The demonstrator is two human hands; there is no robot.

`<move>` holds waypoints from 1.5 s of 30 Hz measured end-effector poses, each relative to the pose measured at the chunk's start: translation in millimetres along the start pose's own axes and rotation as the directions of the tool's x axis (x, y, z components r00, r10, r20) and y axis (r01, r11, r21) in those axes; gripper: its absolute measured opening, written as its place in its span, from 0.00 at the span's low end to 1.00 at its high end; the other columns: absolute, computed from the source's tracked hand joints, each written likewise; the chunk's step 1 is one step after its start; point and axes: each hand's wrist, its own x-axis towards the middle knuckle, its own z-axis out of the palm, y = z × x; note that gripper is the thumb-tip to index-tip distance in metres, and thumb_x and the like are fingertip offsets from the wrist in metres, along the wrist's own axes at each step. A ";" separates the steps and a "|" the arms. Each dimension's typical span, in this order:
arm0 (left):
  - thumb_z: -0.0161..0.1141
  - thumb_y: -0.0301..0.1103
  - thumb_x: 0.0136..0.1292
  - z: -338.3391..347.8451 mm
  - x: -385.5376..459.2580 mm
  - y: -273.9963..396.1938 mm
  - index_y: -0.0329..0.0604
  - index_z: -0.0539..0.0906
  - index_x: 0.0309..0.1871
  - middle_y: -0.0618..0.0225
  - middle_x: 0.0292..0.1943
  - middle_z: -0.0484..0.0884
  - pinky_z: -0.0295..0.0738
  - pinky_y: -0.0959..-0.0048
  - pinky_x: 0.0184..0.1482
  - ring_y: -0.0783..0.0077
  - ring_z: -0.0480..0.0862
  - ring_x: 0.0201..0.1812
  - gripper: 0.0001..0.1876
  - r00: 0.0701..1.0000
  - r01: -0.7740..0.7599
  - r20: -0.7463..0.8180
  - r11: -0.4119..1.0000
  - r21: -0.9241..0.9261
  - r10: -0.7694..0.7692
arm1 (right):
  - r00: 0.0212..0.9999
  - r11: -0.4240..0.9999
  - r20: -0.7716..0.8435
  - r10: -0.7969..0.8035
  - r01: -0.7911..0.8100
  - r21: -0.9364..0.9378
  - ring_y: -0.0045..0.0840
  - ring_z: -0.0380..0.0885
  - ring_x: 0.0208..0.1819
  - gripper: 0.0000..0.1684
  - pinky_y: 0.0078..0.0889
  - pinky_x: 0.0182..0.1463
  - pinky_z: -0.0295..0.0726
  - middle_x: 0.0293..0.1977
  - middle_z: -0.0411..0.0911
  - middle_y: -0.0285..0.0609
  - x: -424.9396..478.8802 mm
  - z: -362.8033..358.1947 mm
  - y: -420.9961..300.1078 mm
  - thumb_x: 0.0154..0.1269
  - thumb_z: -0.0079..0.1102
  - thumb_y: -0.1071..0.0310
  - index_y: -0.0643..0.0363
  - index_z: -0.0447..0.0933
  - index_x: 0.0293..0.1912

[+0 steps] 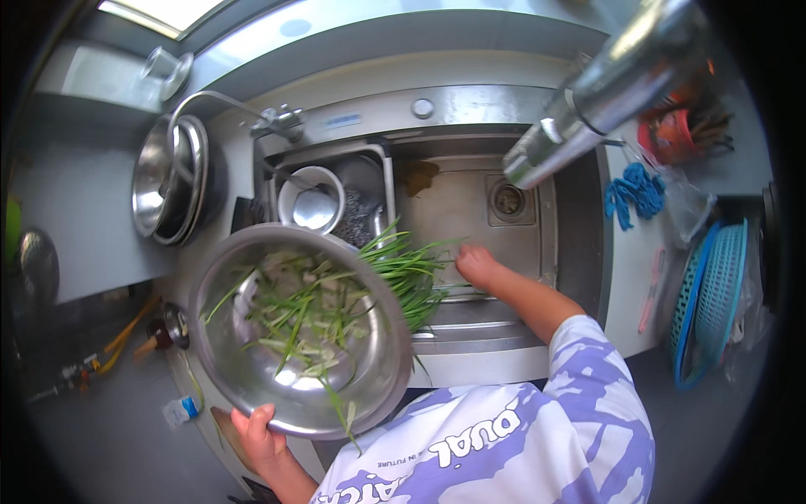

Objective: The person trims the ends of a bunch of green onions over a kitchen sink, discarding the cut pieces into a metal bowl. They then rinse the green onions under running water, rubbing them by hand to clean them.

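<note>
My left hand [257,435] grips the near rim of a large stainless steel bowl [217,372], with the thumb over the edge. The bowl is tilted and holds loose green and pale leafy scraps [315,315]; a few strands hang over its near rim. Beyond its right side, partly hidden by it, lies a bunch of long green chives or similar stalks [409,277] over the sink. My right hand [480,268] is above the steel sink basin [453,208], beside the stalks' tips. Its fingers look curled, and blur hides whether they hold anything.
A steel pipe [567,132] reaches in above the sink at the right. A smaller basin holds a white pot [283,208]. Steel bowls [151,189] stand at left under a tap [277,123]. Blue gloves [636,192] and blue plastic baskets [718,296] are at right.
</note>
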 end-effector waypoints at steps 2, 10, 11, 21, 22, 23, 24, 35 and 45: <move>0.56 0.19 0.49 13.1 1.2 8.5 0.26 0.72 0.55 0.57 0.46 0.79 0.75 0.70 0.51 0.66 0.81 0.44 0.25 1.000 -0.006 0.005 1.000 0.025 0.005 | 0.999 0.998 0.036 -0.013 0.015 -0.058 0.43 0.80 0.41 0.10 0.41 0.43 0.82 0.38 0.77 0.54 -2.4 0.7 -6.4 0.52 0.60 0.71 0.60 0.78 0.37; 0.57 0.18 0.51 51.3 15.5 26.6 0.29 0.75 0.51 0.63 0.42 0.81 0.75 0.74 0.46 0.73 0.81 0.39 0.21 0.974 0.031 0.221 0.998 0.057 -0.043 | 0.968 0.968 0.051 0.245 -0.247 0.043 0.41 0.81 0.42 0.13 0.40 0.45 0.82 0.41 0.79 0.50 -7.8 -18.9 4.1 0.53 0.59 0.72 0.59 0.78 0.42; 0.57 0.18 0.51 53.4 17.6 28.7 0.29 0.75 0.51 0.63 0.42 0.81 0.76 0.74 0.45 0.74 0.81 0.39 0.20 0.968 0.038 0.245 0.998 0.058 -0.051 | 0.944 0.943 0.037 0.327 -0.329 0.054 0.42 0.81 0.43 0.12 0.42 0.44 0.82 0.41 0.80 0.50 -11.9 -23.4 9.3 0.55 0.58 0.71 0.59 0.79 0.41; 0.54 0.18 0.52 75.7 52.7 20.6 0.30 0.74 0.51 0.62 0.40 0.81 0.77 0.75 0.40 0.74 0.81 0.37 0.19 0.850 0.059 0.512 0.987 0.149 -0.128 | 0.488 0.396 -0.239 0.839 -0.248 0.884 0.26 0.80 0.29 0.09 0.32 0.36 0.80 0.33 0.80 0.45 -170.4 -188.1 -46.5 0.60 0.60 0.75 0.66 0.74 0.40; 0.54 0.19 0.52 78.1 56.1 15.3 0.30 0.74 0.53 0.61 0.43 0.82 0.77 0.74 0.47 0.73 0.82 0.41 0.21 0.822 0.047 0.555 0.987 0.154 -0.126 | 0.493 0.331 -0.241 0.836 -0.102 0.938 0.21 0.78 0.29 0.08 0.29 0.35 0.79 0.32 0.78 0.43 -177.7 -212.3 -70.3 0.60 0.60 0.76 0.66 0.75 0.40; 0.54 0.19 0.53 87.9 54.4 12.9 0.31 0.74 0.51 0.63 0.40 0.81 0.77 0.76 0.38 0.75 0.81 0.36 0.19 0.808 0.028 0.574 0.982 0.188 -0.133 | 0.499 0.256 -0.246 0.831 0.048 0.965 0.16 0.77 0.29 0.07 0.26 0.34 0.78 0.31 0.77 0.40 -180.6 -233.1 -91.6 0.60 0.60 0.77 0.66 0.75 0.40; 0.54 0.20 0.54 99.5 50.1 9.8 0.32 0.74 0.50 0.64 0.38 0.81 0.77 0.79 0.29 0.78 0.80 0.31 0.18 0.792 0.009 0.594 0.975 0.222 -0.142 | 0.553 0.277 -0.262 0.791 0.057 0.959 0.21 0.78 0.30 0.06 0.28 0.35 0.78 0.32 0.78 0.43 -181.5 -250.7 -106.7 0.61 0.59 0.76 0.66 0.75 0.40; 0.50 0.17 0.54 147.3 -29.1 -37.6 0.35 0.69 0.62 0.67 0.36 0.79 0.73 0.81 0.23 0.82 0.76 0.25 0.27 0.463 -0.305 0.883 0.920 0.246 -0.083 | 0.331 0.383 -0.259 0.907 -0.401 0.832 0.53 0.67 0.58 0.36 0.50 0.61 0.69 0.52 0.70 0.61 -139.2 -216.6 -136.4 0.56 0.68 0.54 0.67 0.67 0.56; 0.49 0.17 0.57 127.0 -147.7 -84.2 0.35 0.71 0.56 0.66 0.33 0.78 0.76 0.79 0.22 0.79 0.78 0.23 0.21 0.214 -0.375 0.967 0.902 0.215 -0.141 | 0.744 0.922 -0.553 0.375 -0.241 0.302 0.39 0.72 0.48 0.11 0.38 0.51 0.72 0.41 0.75 0.46 -291.2 -128.2 -241.0 0.54 0.54 0.68 0.58 0.79 0.38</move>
